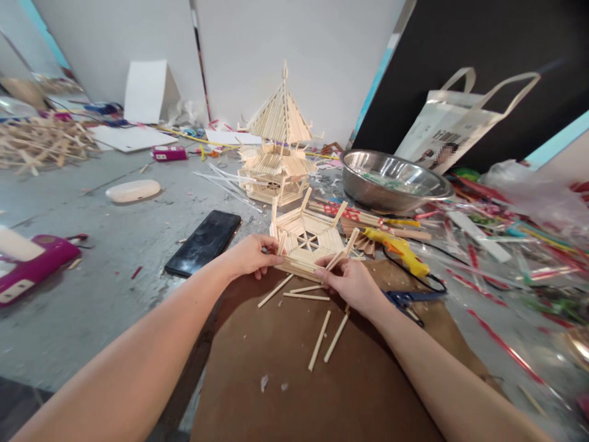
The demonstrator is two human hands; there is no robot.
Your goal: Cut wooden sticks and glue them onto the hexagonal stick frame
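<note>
A six-sided wooden-stick frame (307,238) with a spoked centre and upright posts lies in front of me. My left hand (253,255) pinches its near left corner, by a post. At the near right corner, my right hand (345,276) has its fingers closed round the frame's edge, with short sticks showing between them. Whether those sticks are fixed to the frame I cannot tell. Several loose sticks (319,341) lie on the brown board (257,374) below my hands. Behind the frame stands a pagoda model (280,132) of the same sticks, with a pointed roof.
A black phone (204,242) lies left of my hands. To the right are a yellow glue gun (405,250), dark-handled scissors (409,299) and a metal basin (396,190). A stick pile (41,144), a white case (133,191) and a purple power strip (41,264) are further left.
</note>
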